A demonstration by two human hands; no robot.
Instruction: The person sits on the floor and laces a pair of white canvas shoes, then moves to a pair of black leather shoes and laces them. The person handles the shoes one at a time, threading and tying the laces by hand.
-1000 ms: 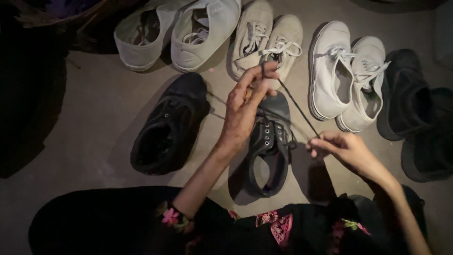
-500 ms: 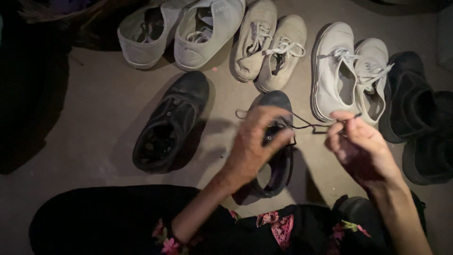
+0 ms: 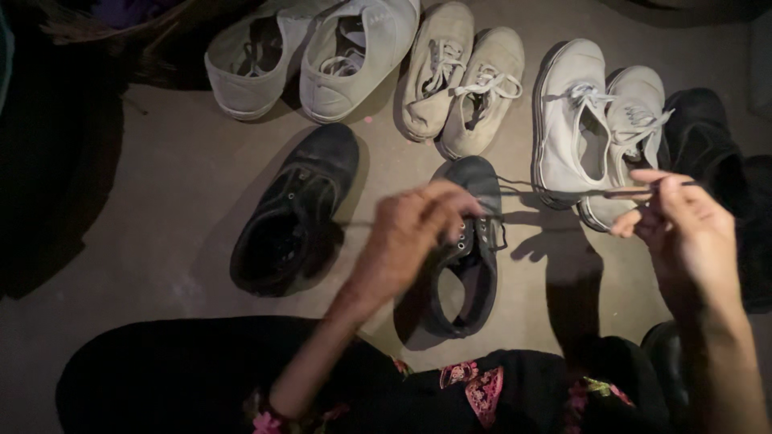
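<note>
She sits on the floor with the black lace-up shoe (image 3: 466, 249) just in front of her, left hand (image 3: 406, 237) curled shut at its eyelets, seemingly pinching the black shoelace (image 3: 563, 193). The right hand (image 3: 683, 229) pinches the lace's free end, drawn taut toward the white sneakers (image 3: 599, 128). Pulled too hard in this dim light, the lace might slip out of an eyelet or drag the shoe askew.

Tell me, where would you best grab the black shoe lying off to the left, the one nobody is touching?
Probably by the heel rim of the black shoe, coming from above on the near side. It lies upright on the floor with its wide mouth open upward and its heel toward the person, so fingers could hook inside that opening. The toe end looks rounded and smooth, offering less to pinch.
</note>
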